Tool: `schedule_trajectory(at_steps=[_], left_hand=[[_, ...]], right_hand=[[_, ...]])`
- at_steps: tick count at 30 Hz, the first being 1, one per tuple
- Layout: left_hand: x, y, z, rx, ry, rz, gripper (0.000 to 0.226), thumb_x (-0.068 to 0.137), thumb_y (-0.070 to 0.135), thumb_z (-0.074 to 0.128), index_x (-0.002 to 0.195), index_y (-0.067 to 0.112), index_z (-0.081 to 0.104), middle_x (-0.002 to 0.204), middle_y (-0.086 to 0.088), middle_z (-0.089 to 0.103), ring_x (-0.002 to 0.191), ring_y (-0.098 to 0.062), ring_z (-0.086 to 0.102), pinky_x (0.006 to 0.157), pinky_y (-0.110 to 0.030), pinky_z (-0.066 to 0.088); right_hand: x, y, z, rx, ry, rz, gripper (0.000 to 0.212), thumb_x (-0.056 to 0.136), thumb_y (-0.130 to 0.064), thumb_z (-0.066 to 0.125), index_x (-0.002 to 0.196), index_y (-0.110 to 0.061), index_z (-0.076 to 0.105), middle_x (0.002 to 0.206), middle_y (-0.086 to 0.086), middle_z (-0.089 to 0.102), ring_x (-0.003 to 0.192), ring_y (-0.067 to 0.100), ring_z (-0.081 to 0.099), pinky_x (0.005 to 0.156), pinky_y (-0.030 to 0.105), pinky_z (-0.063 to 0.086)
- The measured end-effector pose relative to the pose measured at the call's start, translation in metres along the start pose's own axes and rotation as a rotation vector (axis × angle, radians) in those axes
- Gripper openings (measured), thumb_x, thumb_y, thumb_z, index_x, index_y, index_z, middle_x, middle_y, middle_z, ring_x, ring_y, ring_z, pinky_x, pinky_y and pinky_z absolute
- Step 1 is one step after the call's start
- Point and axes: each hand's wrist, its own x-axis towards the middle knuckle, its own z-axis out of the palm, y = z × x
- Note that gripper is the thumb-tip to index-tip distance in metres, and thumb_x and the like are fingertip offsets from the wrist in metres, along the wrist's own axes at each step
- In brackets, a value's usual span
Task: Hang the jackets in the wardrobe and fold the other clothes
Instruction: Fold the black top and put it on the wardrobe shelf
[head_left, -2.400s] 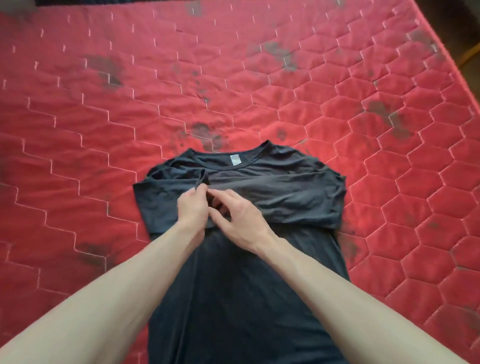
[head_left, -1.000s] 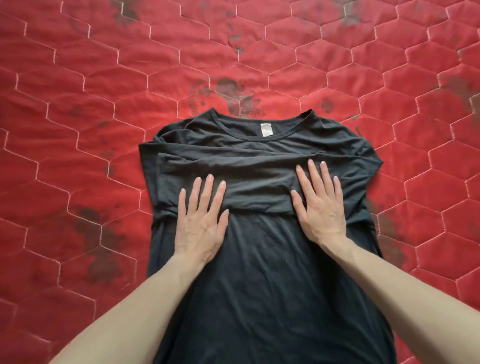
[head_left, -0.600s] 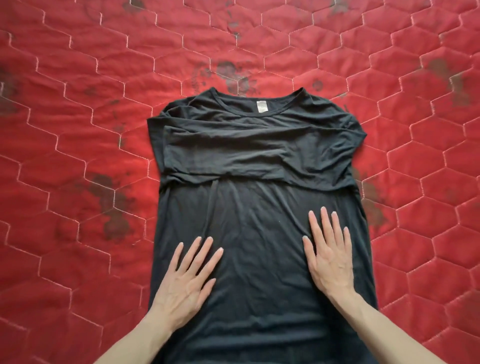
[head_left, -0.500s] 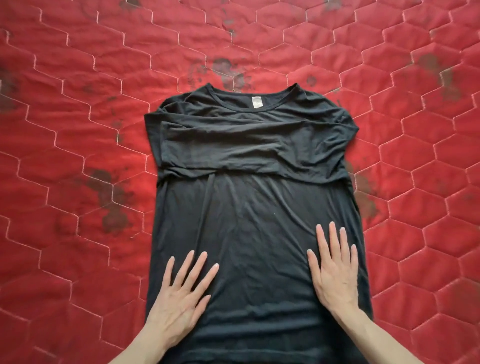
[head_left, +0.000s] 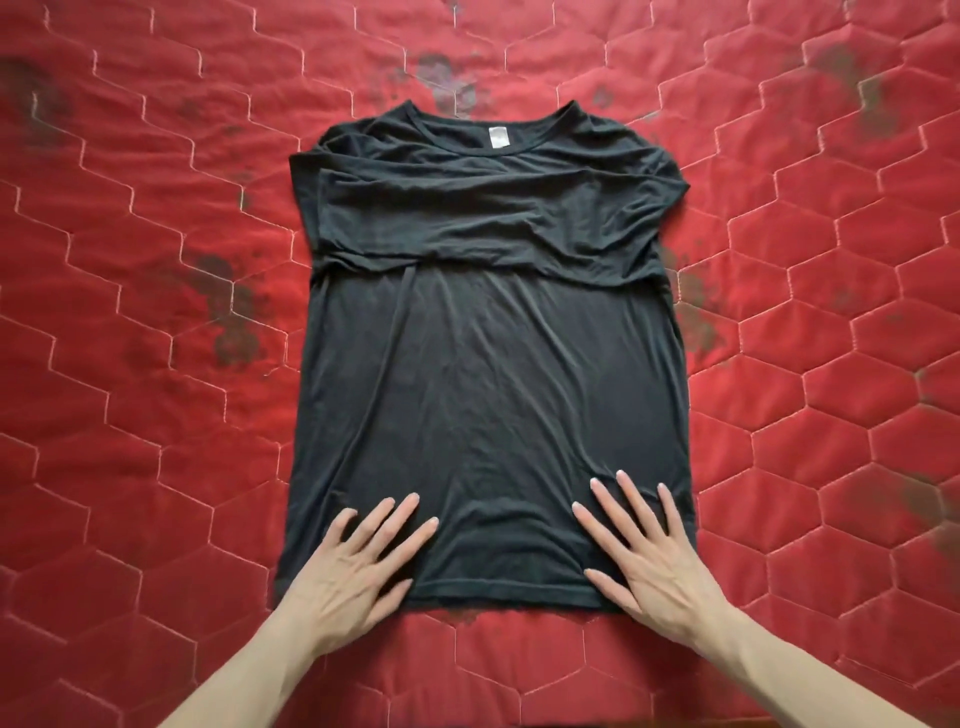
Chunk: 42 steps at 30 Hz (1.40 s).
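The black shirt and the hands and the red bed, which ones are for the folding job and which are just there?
For the job:
- black T-shirt, flat, sleeves folded in
- left hand, flat on the shirt near the hem
- right hand, flat on the shirt near the hem

Just there:
- red quilted mattress under the shirt
- dark stains on the mattress

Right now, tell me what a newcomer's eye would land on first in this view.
First, the black T-shirt spread flat mid-frame, its sleeves folded across the chest and a white neck label at its far end. Next, the red quilted mattress under it, stitched in hexagons and blotched with dark stains. Then the left hand and right hand, fingers spread, pressing the shirt near its hem.
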Motion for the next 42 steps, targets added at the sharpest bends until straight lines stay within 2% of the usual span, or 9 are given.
schedule_trajectory(at_steps=[5, 11, 17, 22, 25, 28, 31, 37, 42], left_hand=[[-0.018, -0.002, -0.004, 0.082, -0.096, 0.06, 0.079, 0.094, 0.059, 0.053, 0.161, 0.02, 0.038, 0.149, -0.014, 0.054, 0.131, -0.032, 0.058, 0.103, -0.056, 0.046], [-0.038, -0.012, -0.005, 0.141, -0.18, 0.144, 0.086, 0.076, 0.041, 0.068, 0.154, 0.012, 0.046, 0.151, -0.016, 0.052, 0.134, -0.035, 0.056, 0.101, -0.061, 0.051], [-0.036, -0.011, -0.018, 0.199, -0.178, 0.084, 0.104, 0.053, 0.007, 0.091, 0.147, 0.011, 0.045, 0.141, -0.019, 0.059, 0.123, -0.037, 0.064, 0.085, -0.06, 0.057], [-0.027, -0.013, -0.024, 0.121, -0.112, -0.17, 0.101, 0.051, -0.006, 0.09, 0.141, 0.009, 0.048, 0.124, -0.025, 0.066, 0.105, -0.042, 0.068, 0.072, -0.051, 0.056], [-0.026, -0.024, -0.031, 0.107, -0.035, -0.267, 0.071, 0.056, -0.012, 0.085, 0.124, 0.002, 0.067, 0.109, -0.021, 0.066, 0.09, -0.041, 0.065, 0.062, -0.046, 0.053], [-0.027, -0.042, -0.043, 0.102, 0.034, -0.237, 0.054, 0.045, -0.015, 0.084, 0.095, 0.003, 0.072, 0.084, -0.013, 0.063, 0.071, -0.036, 0.062, 0.052, -0.042, 0.05], [-0.027, -0.061, -0.059, 0.063, 0.051, -0.155, 0.058, 0.03, -0.014, 0.083, 0.081, 0.009, 0.069, 0.074, -0.006, 0.06, 0.062, -0.03, 0.061, 0.049, -0.036, 0.049], [-0.031, -0.086, -0.077, -0.29, 0.251, -0.246, 0.031, 0.077, -0.014, 0.073, 0.097, 0.01, 0.069, 0.089, 0.001, 0.06, 0.077, -0.023, 0.063, 0.063, -0.038, 0.058], [-0.027, -0.102, -0.105, -0.614, 0.331, -0.318, 0.038, 0.087, -0.011, 0.071, 0.116, 0.014, 0.072, 0.103, 0.009, 0.073, 0.093, -0.012, 0.072, 0.089, -0.027, 0.053]], right_hand=[[-0.037, -0.005, -0.003, 0.063, 0.04, -0.134, 0.062, 0.107, -0.05, 0.045, 0.163, -0.024, 0.036, 0.172, 0.002, 0.026, 0.159, 0.025, 0.025, 0.125, 0.058, 0.022], [-0.06, -0.008, -0.011, 0.074, 0.028, -0.167, 0.055, 0.093, -0.028, 0.059, 0.148, -0.022, 0.058, 0.151, 0.003, 0.056, 0.136, 0.023, 0.055, 0.116, 0.047, 0.036], [-0.046, -0.017, -0.024, -0.073, 0.027, -0.134, 0.059, 0.085, -0.003, 0.04, 0.137, -0.012, 0.064, 0.136, 0.011, 0.066, 0.118, 0.033, 0.066, 0.096, 0.047, 0.048], [-0.026, -0.03, -0.041, -0.113, -0.016, 0.066, 0.06, 0.08, 0.0, 0.036, 0.129, -0.007, 0.07, 0.122, 0.018, 0.069, 0.097, 0.038, 0.069, 0.067, 0.046, 0.058], [-0.017, -0.034, -0.052, -0.075, -0.024, 0.242, 0.045, 0.078, 0.002, 0.048, 0.114, -0.005, 0.074, 0.109, 0.018, 0.069, 0.085, 0.039, 0.066, 0.06, 0.044, 0.052], [-0.013, -0.027, -0.061, 0.033, -0.032, 0.381, 0.033, 0.059, 0.018, 0.069, 0.082, -0.005, 0.067, 0.079, 0.012, 0.062, 0.067, 0.038, 0.06, 0.052, 0.046, 0.05], [-0.011, -0.015, -0.074, 0.186, -0.109, 0.538, 0.033, 0.054, 0.021, 0.067, 0.069, -0.006, 0.058, 0.066, 0.01, 0.058, 0.064, 0.038, 0.061, 0.054, 0.048, 0.053], [-0.011, 0.009, -0.094, 0.323, -0.052, 0.657, 0.023, 0.073, 0.015, 0.059, 0.077, -0.007, 0.055, 0.069, 0.008, 0.056, 0.071, 0.039, 0.058, 0.066, 0.048, 0.05], [0.008, 0.021, -0.128, 0.434, 0.171, 0.641, 0.015, 0.08, 0.003, 0.049, 0.083, -0.007, 0.059, 0.073, 0.0, 0.058, 0.066, 0.027, 0.053, 0.065, 0.039, 0.041]])
